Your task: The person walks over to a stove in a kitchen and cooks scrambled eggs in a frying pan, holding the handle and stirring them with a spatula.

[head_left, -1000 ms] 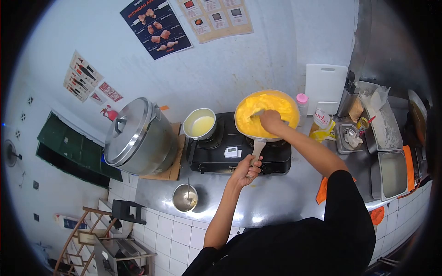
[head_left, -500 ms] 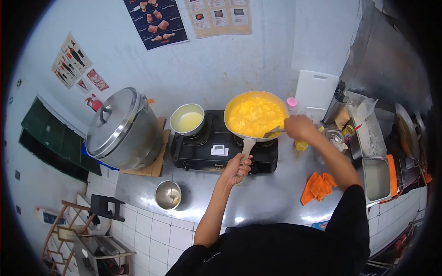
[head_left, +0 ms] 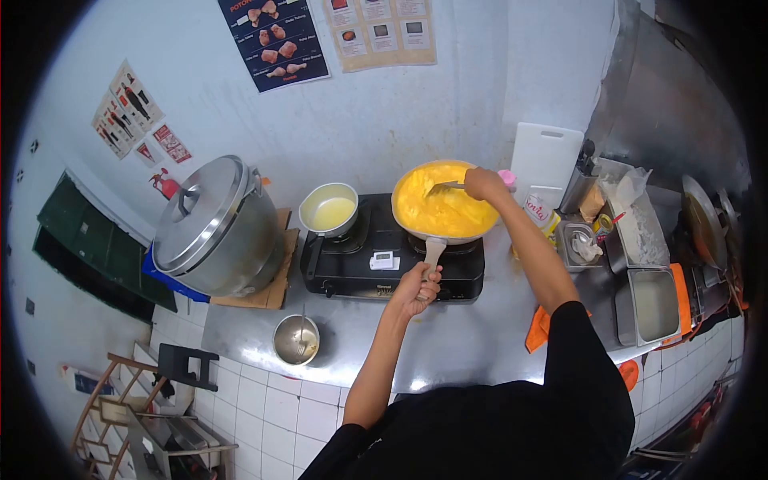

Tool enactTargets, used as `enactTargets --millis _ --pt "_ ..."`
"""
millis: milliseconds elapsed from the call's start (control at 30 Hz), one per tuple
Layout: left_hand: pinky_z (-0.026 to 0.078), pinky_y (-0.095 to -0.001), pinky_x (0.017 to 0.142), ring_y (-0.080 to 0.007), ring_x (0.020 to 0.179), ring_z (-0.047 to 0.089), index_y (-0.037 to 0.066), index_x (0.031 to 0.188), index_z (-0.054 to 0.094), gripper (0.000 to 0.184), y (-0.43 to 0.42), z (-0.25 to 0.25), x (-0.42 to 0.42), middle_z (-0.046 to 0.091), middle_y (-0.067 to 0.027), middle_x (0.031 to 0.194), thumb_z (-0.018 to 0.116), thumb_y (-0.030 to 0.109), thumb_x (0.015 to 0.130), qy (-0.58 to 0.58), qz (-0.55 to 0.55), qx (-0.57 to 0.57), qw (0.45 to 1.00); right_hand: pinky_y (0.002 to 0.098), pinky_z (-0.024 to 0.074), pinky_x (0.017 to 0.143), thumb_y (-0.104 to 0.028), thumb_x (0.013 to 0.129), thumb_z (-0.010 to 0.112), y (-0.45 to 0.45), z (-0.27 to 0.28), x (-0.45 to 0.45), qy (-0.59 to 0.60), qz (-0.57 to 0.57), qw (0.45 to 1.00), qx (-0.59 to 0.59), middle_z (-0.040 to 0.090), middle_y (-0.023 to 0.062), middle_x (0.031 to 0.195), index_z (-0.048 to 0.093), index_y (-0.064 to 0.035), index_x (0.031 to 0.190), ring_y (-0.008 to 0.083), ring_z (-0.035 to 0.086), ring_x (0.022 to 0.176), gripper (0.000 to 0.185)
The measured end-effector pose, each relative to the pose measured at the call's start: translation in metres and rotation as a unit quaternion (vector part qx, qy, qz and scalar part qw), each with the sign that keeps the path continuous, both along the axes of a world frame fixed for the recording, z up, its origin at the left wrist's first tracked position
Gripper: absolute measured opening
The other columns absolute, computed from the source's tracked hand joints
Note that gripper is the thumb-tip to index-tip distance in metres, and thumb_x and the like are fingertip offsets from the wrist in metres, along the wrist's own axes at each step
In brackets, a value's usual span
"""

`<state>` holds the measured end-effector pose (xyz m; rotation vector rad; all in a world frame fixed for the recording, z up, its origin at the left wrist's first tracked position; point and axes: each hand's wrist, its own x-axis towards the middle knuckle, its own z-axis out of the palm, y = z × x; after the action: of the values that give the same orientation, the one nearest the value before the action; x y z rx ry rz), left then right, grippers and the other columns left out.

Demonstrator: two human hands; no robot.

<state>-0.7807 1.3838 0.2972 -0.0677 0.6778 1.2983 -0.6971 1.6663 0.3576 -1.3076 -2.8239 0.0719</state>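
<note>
My left hand [head_left: 418, 288] is wrapped round the handle of a frying pan [head_left: 397, 223] on the right burner of a black gas stove [head_left: 344, 276]. Yellow scrambled egg [head_left: 432, 212], partly set in soft folds, fills the pan. In my right hand [head_left: 485, 185] is a spatula [head_left: 445, 187], held from the pan's right side with its blade in the egg toward the back. A smaller pot [head_left: 328, 212] with pale yellow liquid sits on the left burner. A small white timer [head_left: 385, 261] lies on the stove front.
At left stands a large lidded steel pot [head_left: 220, 232] on cardboard. A steel bowl [head_left: 296, 340] with a utensil is near the counter's front edge. An orange cloth [head_left: 538, 330], a bottle [head_left: 540, 211], a cutting board [head_left: 548, 152] and steel containers [head_left: 656, 304] are at right.
My right hand has moved the spatula from the pan's front right toward its back, pushing through the egg. The egg looks smoother and more spread. My left hand keeps hold of the handle.
</note>
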Motion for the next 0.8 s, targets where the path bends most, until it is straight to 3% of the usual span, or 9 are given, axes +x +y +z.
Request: enactTargets --millis 200,267,467,800 --pt "0.024 -0.0153 0.032 -0.0031 0.044 0.031 0.002 0.098 0.046 0.020 0.000 -0.003 -0.001 0.044 -0.0002 0.067 0.040 0.021 0.093 -0.009 0.010 0.010 1.000 0.0429 0.0521 0.073 -0.023 0.076 0.062 -0.026 0.100 0.066 -0.077 0.024 0.997 -0.008 0.068 0.0138 0.091 0.070 -0.0115 0.085 0.0320 0.065 0.086 0.017" --pt "0.024 -0.0154 0.032 -0.0031 0.044 0.031 0.002 0.098 0.046 0.020 -0.002 -0.004 -0.001 0.044 -0.0002 0.067 0.040 0.021 0.093 -0.008 0.011 0.014 1.000 0.0426 0.0521 0.074 -0.022 0.077 0.059 -0.054 0.114 0.084 -0.145 0.029 0.989 -0.003 0.068 0.0151 0.092 0.070 -0.0092 0.087 0.0322 0.065 0.086 0.019" --pt "0.024 -0.0157 0.032 -0.0038 0.043 0.030 0.002 0.097 0.045 0.018 -0.002 -0.008 0.000 0.043 -0.0003 0.066 0.041 0.019 0.092 -0.012 0.014 0.021 1.000 0.0424 0.0523 0.075 -0.014 0.081 0.053 -0.066 0.030 0.075 -0.140 -0.003 0.988 0.065 0.066 0.0185 0.097 0.066 -0.0033 0.095 0.0328 0.066 0.088 0.023" --pt "0.024 -0.0163 0.032 -0.0042 0.042 0.029 0.003 0.094 0.043 0.017 -0.001 -0.004 0.006 0.043 -0.0003 0.066 0.042 0.019 0.091 -0.007 0.021 0.028 0.999 0.0416 0.0529 0.074 -0.012 0.083 0.051 -0.032 0.002 0.023 -0.037 -0.054 0.996 0.056 0.066 0.0193 0.099 0.066 -0.0029 0.097 0.0323 0.066 0.089 0.022"
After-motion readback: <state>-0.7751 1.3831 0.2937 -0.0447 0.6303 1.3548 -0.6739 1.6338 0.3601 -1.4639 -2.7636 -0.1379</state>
